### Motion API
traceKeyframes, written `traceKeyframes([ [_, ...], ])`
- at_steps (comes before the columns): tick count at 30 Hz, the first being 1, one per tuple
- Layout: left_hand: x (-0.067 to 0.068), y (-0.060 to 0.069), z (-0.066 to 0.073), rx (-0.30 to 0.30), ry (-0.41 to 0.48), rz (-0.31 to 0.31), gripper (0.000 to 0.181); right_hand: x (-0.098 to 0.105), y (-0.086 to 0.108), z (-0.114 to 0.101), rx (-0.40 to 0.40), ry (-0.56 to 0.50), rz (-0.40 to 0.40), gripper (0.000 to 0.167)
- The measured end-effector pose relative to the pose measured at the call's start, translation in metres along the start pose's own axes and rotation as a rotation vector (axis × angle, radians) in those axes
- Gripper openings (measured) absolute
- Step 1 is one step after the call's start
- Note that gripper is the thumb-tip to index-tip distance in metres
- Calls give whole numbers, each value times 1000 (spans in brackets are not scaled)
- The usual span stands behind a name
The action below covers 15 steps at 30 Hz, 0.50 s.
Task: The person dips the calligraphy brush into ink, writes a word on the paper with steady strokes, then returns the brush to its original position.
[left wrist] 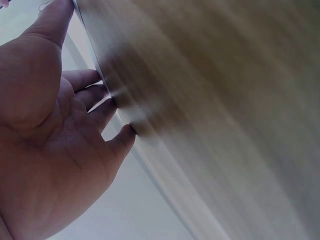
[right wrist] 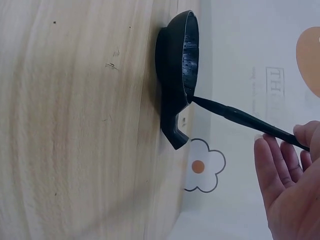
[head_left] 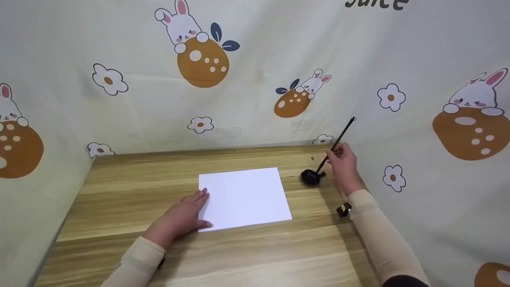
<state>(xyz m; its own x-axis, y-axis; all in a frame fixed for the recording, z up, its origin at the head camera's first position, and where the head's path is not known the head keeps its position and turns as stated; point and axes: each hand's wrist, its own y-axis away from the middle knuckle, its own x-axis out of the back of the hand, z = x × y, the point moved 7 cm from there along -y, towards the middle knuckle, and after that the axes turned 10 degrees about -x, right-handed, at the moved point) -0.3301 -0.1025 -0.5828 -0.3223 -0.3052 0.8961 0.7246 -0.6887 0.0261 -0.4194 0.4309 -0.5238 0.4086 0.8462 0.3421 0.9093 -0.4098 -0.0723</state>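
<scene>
A sheet of white paper (head_left: 245,199) lies flat on the table. My left hand (head_left: 181,217) rests on its left edge, with the thumb at the near corner and the fingers further up; in the left wrist view the left hand (left wrist: 65,125) shows its palm side, fingers extended. My right hand (head_left: 344,165) pinches a slender black writing brush (head_left: 339,137) by its shaft. The brush slants down, its tip at the rim of a small round black ink dish (head_left: 310,177). In the right wrist view the dish (right wrist: 175,60) has a short bent handle, and thumb and fingertips hold the brush (right wrist: 240,116).
The wooden table (head_left: 255,255) extends around the paper, with the ink dish to the paper's right. A pale cloth curtain (head_left: 255,56) printed with rabbits, oranges and flowers rises behind the table and at both sides, close to my right hand.
</scene>
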Motion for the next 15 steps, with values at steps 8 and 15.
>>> traceKeyframes([
  [8,0,0,1,14,-8,-7,103,4,-2,-2,11,37,14,24],
  [15,1,0,1,16,-10,-9,103,12,-4,-6,26,29,42,23],
])
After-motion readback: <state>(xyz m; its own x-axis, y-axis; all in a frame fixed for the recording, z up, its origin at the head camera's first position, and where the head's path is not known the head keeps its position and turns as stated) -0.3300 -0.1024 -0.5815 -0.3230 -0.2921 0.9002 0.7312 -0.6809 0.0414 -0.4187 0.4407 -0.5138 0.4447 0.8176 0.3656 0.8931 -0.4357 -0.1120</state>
